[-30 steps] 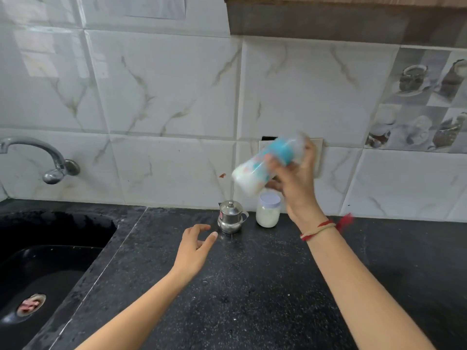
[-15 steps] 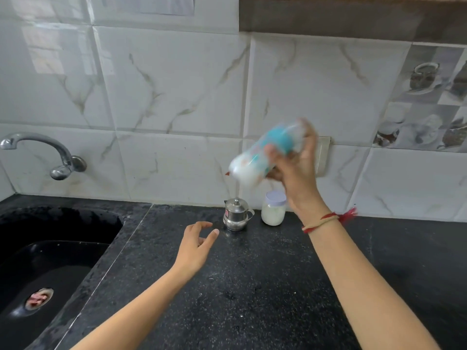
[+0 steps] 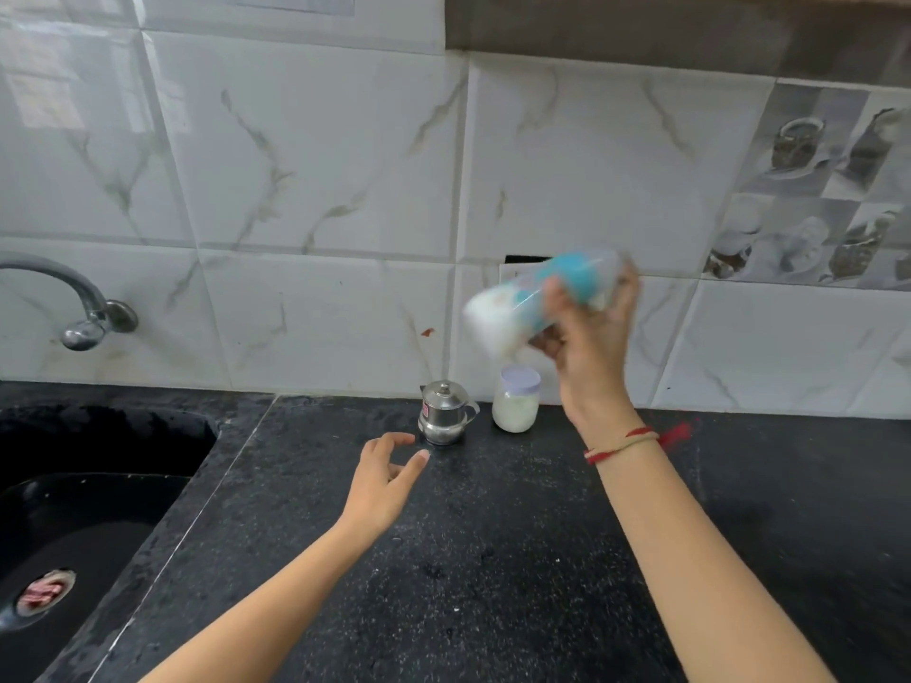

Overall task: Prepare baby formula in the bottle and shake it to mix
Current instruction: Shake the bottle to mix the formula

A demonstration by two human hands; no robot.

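Observation:
My right hand [image 3: 586, 337] grips the baby bottle [image 3: 512, 308] in the air in front of the tiled wall. The bottle is tilted almost sideways, its white milky base to the left and its blue collar and clear cap to the upper right, and it is blurred by motion. My left hand [image 3: 384, 475] hovers over the black counter [image 3: 468, 559] with its fingers loosely spread and holds nothing. Below the bottle, by the wall, stand a small jar of white powder with a pale lid [image 3: 516, 400] and a small steel pot with a lid [image 3: 443, 413].
A black sink [image 3: 74, 525] with a drain lies at the left, and a steel tap [image 3: 74, 308] reaches out from the wall above it. A wall socket plate sits behind the bottle. A wooden cabinet edge [image 3: 690, 27] runs along the top right.
The bottle stays blurred in my right hand and swings slightly, with its base shifting a little lower. My left hand keeps hovering in the same place.

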